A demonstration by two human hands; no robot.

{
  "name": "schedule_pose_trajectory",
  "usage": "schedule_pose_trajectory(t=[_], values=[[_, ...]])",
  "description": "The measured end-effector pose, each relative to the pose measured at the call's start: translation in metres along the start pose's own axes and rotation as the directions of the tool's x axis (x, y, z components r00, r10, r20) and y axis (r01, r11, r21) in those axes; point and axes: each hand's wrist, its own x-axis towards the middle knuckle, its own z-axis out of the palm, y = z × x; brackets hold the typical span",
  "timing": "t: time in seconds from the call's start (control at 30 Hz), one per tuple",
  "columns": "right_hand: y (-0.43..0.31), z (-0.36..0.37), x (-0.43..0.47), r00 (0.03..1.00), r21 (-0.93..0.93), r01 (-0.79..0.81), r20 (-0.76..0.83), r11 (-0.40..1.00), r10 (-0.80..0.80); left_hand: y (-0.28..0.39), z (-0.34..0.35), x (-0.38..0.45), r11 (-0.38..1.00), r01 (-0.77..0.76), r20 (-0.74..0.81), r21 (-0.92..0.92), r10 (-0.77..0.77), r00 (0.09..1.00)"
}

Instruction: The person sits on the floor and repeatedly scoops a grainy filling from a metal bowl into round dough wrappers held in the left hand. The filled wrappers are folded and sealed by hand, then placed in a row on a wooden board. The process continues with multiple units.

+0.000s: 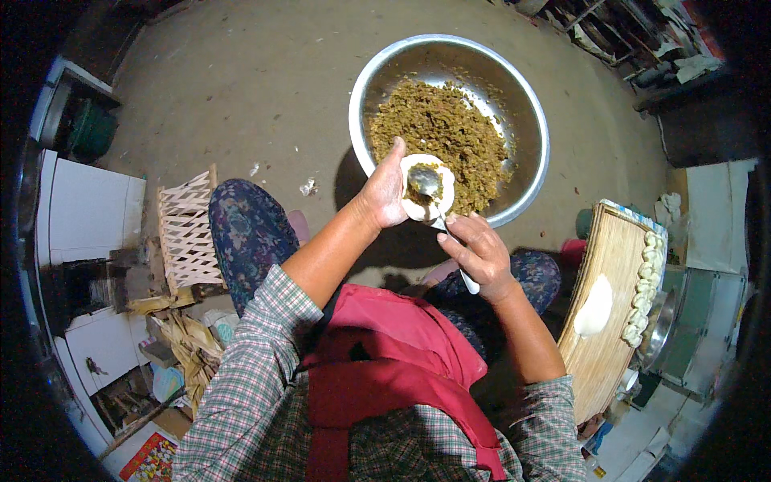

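A round dough wrapper (412,208) lies on my left hand (384,190), whose thumb points up beside it. Brownish-green chopped filling sits in the middle of the wrapper, under the bowl of a metal spoon (424,182). My right hand (480,250) grips the spoon's handle from the lower right. Both hands are over the near rim of a large stainless steel basin (538,138), which holds a heap of the same chopped filling (443,129).
At the right, a pale slatted board (608,253) bears a row of shaped dumplings (643,283) and a flat white patch (595,307). A woven-seat stool (190,229) and dry husks (190,343) are at the left. Scraps (308,187) lie on the floor.
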Motion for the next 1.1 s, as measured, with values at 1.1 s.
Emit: schedule_pose_trajectory(t=[1.1], values=[[-0.002, -0.003, -0.002, 0.204, 0.896, -0.436, 0.194, -0.089, 0.96, -0.007, 0.021, -0.017, 0.997, -0.053, -0.017, -0.063, 0.052, 0.998]])
